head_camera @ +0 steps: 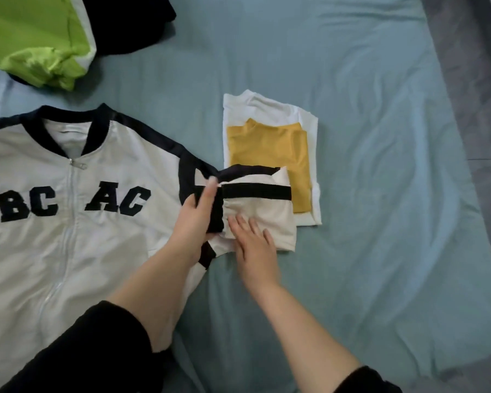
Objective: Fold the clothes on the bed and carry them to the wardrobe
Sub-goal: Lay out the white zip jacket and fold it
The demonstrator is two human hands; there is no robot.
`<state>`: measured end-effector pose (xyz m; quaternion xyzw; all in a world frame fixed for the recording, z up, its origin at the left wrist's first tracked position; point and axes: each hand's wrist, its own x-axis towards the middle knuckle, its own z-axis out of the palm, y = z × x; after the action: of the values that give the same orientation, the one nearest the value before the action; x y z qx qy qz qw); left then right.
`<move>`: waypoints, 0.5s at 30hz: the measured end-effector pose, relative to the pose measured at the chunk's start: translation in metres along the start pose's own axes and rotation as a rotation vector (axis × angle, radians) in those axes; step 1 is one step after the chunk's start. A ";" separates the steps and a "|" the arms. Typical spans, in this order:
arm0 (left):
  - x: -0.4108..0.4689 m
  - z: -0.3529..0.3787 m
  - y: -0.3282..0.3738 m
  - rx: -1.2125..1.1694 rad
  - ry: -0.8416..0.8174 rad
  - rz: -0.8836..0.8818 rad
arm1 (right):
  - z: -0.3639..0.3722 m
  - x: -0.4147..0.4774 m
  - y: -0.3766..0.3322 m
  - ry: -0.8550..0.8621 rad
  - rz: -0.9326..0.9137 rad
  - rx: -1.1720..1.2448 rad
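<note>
Sleeve (267, 214) under both hands
My left hand (194, 219) grips its black band (216, 214); my right hand (254, 242), fingers straight, presses flat just beside.

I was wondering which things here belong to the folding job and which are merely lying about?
Belong: white zip-up jacket with dark trim, gripped by the left hand, pressed by the right hand; folded mustard top; folded white top; crumpled lime-green garment; dark garment.
Lying about: teal bed sheet; grey floor.
</note>
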<state>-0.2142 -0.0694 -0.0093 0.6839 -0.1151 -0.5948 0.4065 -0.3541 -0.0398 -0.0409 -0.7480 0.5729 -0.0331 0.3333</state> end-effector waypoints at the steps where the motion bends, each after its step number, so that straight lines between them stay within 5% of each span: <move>1: 0.005 -0.008 -0.006 0.083 0.025 0.001 | 0.006 0.000 -0.005 -0.054 0.019 0.022; 4: 0.020 -0.036 -0.015 0.149 0.042 0.003 | 0.014 -0.011 -0.030 0.167 -0.050 0.185; 6: 0.023 -0.060 -0.010 0.096 0.010 -0.002 | 0.024 -0.023 -0.053 0.262 0.060 0.364; 11: 0.022 -0.152 0.005 0.061 0.063 0.039 | 0.049 -0.014 -0.107 -0.152 0.807 1.527; 15: 0.018 -0.249 0.015 0.036 0.199 0.048 | 0.067 0.006 -0.134 0.011 0.912 1.896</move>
<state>0.0210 0.0134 -0.0216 0.7438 -0.1014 -0.5119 0.4177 -0.2117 0.0022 -0.0226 0.1059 0.5412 -0.3429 0.7605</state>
